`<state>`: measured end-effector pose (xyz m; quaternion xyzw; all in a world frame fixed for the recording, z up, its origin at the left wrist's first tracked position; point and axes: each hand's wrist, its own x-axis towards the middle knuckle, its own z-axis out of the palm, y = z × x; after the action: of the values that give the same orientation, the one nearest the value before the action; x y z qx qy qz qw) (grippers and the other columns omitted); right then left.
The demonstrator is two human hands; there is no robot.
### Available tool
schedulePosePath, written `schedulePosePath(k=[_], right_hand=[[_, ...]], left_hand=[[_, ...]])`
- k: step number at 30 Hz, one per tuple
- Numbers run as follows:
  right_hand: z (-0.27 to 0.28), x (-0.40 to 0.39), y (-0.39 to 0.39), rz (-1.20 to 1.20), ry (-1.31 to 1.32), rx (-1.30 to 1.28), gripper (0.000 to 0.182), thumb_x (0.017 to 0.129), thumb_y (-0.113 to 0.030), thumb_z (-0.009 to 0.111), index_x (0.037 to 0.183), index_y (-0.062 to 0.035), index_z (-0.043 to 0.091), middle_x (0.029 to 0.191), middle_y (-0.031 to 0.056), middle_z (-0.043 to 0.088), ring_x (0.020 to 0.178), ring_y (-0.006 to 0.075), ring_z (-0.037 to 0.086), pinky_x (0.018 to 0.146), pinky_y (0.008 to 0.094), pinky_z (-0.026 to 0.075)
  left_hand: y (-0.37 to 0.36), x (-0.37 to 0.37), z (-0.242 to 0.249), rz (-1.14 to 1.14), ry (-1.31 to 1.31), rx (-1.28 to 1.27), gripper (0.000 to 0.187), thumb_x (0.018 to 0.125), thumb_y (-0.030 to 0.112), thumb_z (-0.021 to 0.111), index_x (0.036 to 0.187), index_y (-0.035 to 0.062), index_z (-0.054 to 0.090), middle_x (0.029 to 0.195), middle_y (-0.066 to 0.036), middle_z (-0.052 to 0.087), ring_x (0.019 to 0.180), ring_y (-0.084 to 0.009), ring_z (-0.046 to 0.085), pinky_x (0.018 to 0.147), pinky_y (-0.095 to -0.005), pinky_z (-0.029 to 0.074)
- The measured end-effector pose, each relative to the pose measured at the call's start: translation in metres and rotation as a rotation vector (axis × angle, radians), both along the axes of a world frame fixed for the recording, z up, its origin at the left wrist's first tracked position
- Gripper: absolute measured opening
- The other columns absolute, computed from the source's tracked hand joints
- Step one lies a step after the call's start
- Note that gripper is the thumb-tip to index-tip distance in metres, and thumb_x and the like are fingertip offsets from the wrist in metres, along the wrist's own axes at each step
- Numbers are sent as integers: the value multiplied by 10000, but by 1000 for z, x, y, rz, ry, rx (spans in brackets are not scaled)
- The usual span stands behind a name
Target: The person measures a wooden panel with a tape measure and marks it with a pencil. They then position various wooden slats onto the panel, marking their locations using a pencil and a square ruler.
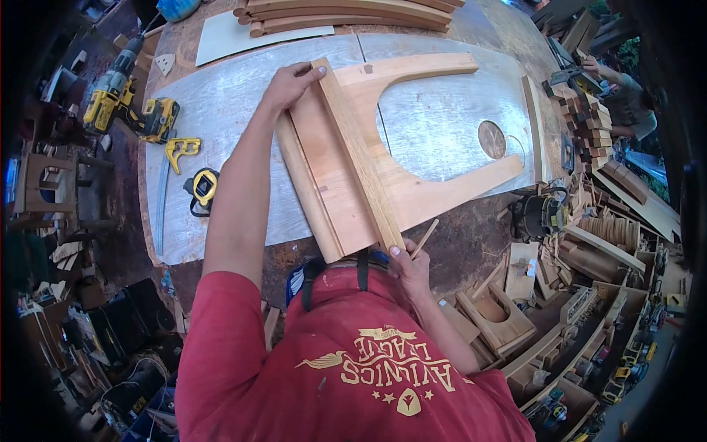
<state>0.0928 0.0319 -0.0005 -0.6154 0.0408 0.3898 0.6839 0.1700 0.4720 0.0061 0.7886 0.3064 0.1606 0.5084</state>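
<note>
A long wooden strip (pixel 353 151) lies slantwise across a flat wooden panel (pixel 335 199) that has a U-shaped cutout on its right side. At the strip's upper end my left hand (pixel 294 82) grips it, thumb on top. My right hand (pixel 409 267) holds the lower end near my body, and a thin pencil-like stick (pixel 425 238) also sits between its fingers. A rounded wooden rail (pixel 305 193) runs along the panel's left edge. The panel rests on a grey-white board (pixel 250 96) on the workbench.
To the left lie a yellow drill (pixel 110 96), a yellow-handled clamp (pixel 180 149) and a tape measure (pixel 204 184). Curved wooden pieces (pixel 346 15) are stacked at the back. Another person (pixel 626 103) is at the far right, beside stacked wood blocks (pixel 585 114).
</note>
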Motion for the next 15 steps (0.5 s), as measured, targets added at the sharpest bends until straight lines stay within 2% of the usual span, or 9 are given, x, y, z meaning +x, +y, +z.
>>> schedulePosePath(k=[11,15], right_hand=[[-2,-1,0,1,-31,-34,333,902,-211,763,1107,32,665,720,-63,541,523,16,439,457,199,327],[-1,-1,2,3,-66,-87,406,868,-298,778,1076,28,655,615,-42,510,474,53,432,463,232,369]], left_hand=[[0,1,-1,-16,-8,16,768,838,583,732,1271,-45,643,1248,-238,670,1186,-319,635,1035,-383,480],[3,1,-3,-34,-11,-23,780,833,575,747,1277,-56,635,1240,-241,672,1171,-316,643,1026,-379,487]])
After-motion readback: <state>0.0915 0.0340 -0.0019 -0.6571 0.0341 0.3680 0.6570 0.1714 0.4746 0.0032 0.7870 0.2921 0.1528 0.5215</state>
